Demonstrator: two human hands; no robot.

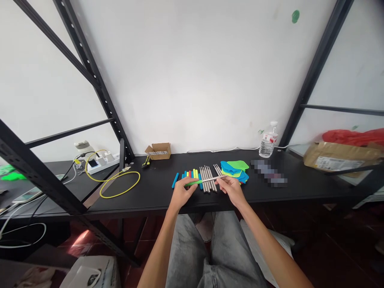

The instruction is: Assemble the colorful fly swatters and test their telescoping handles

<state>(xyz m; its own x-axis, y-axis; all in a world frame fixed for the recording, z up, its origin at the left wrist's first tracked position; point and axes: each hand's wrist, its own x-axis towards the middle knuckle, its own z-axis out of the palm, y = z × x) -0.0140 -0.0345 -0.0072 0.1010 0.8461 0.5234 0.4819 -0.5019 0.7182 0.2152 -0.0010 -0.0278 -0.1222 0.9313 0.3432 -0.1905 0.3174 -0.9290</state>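
In the head view, the worktop runs along a white wall, between slanting black posts on the left and right. On the left, a power strip with plugs sits near the wall, and a yellow cable loops across the surface, well apart from the hands. An open box stands at the back, with a small black-and-yellow item just beside it. A white cord trails along the wall toward a bottle, which stands upright at the back right. Nearer, a pixelated patch hides something. At the far right, a carton has red material on top.

A green tube with a thin rod projecting from it lies between the hands, slightly tilted, higher at its right end. The left hand pinches the tube; the right hand pinches the rod's far end. Directly beneath are grey rods laid side by side. Coloured tubes lie behind the left hand, which partly covers them; blue and green cutouts are piled just behind the right hand.
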